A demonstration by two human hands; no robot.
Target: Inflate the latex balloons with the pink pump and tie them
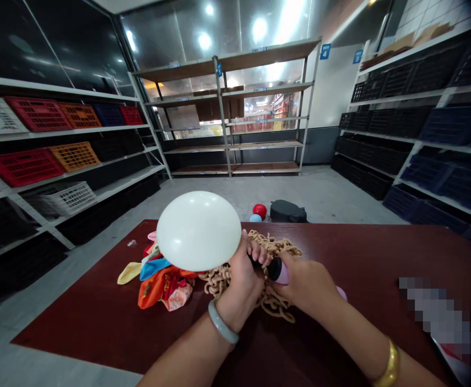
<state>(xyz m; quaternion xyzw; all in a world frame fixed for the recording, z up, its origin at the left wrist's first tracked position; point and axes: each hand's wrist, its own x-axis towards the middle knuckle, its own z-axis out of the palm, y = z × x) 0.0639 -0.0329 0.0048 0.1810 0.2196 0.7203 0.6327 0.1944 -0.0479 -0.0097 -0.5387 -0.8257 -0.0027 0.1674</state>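
Note:
An inflated white balloon (198, 230) is held over a dark red table (364, 258). My left hand (243, 279) is closed around the balloon's neck, where it meets the black nozzle of a pink hand pump (280, 270). My right hand (305, 285) is wrapped round the pump's body, just right of the left hand. Under both hands lies a heap of tan chain-like cord (273, 247). A pile of flat coloured balloons (160, 279) sits to the left of the hands.
On the floor beyond the table lie a red balloon (260, 210), a blue balloon (255, 218) and a black bag (287, 212). Shelving with crates lines the left (37, 161), the back (235, 145) and the right (428, 129). A blurred patch (440, 317) covers the table's right part.

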